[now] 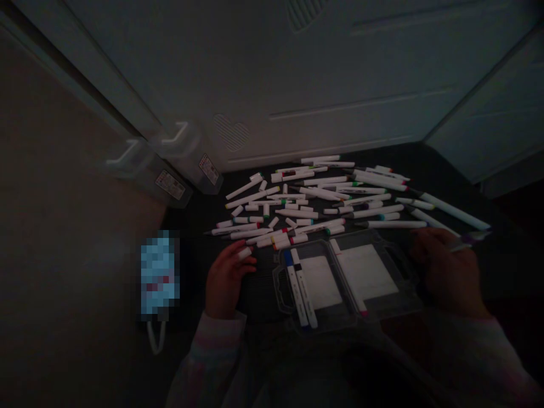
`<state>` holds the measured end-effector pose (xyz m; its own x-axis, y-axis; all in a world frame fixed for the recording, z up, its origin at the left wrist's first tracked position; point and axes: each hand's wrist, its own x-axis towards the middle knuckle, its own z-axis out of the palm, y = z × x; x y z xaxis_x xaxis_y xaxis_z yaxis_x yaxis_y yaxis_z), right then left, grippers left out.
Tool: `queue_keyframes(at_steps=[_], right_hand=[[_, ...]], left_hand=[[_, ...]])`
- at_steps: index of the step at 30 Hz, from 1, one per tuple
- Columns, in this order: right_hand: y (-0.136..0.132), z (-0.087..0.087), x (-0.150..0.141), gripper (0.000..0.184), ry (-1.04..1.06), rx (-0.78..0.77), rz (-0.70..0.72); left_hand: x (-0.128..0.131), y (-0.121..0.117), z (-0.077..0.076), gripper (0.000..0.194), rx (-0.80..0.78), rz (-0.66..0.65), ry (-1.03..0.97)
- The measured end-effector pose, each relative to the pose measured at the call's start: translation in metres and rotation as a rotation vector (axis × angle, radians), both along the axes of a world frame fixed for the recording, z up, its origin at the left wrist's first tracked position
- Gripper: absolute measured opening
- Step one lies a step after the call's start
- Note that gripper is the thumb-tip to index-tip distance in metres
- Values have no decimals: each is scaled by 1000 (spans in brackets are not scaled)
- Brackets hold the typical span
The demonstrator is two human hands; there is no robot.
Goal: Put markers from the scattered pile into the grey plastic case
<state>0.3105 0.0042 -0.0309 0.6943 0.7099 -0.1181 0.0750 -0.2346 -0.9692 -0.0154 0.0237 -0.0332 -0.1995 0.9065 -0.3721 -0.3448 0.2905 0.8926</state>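
My left hand (225,277) is closed around a short white marker cap (244,253), left of the open see-through plastic case (348,309). Held in my right hand (450,269), at the case's right side, is a white marker (470,240) with a purple part, pointing right. In the case's left half lie a blue-capped marker (297,294) and a black-banded marker (306,294). A pink-ended marker (351,277) lies along the hinge. White paper shows in both halves. Beyond the case spreads a pile of loose white markers (314,194) and caps.
Two see-through boxes with handles, a nearer box (170,187) and a farther box (208,173), stand at the back left. A white panel with a heart relief (232,131) rises behind the dark tabletop (191,226). A blurred-out bright object (159,275) sits at left.
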Motion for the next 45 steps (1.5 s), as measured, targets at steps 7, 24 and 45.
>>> queue_keyframes(at_steps=[7, 24, 45], right_hand=[[-1, 6, -4, 14, -8, -8, 17], [1, 9, -6, 12, -57, -62, -3], [-2, -2, 2, 14, -44, 5, 33]], left_hand=[[5, -5, -10, 28, 136, 112, 622], [4, -7, -10, 18, 504, -31, 1305], [9, -2, -16, 29, 450, -82, 1399]])
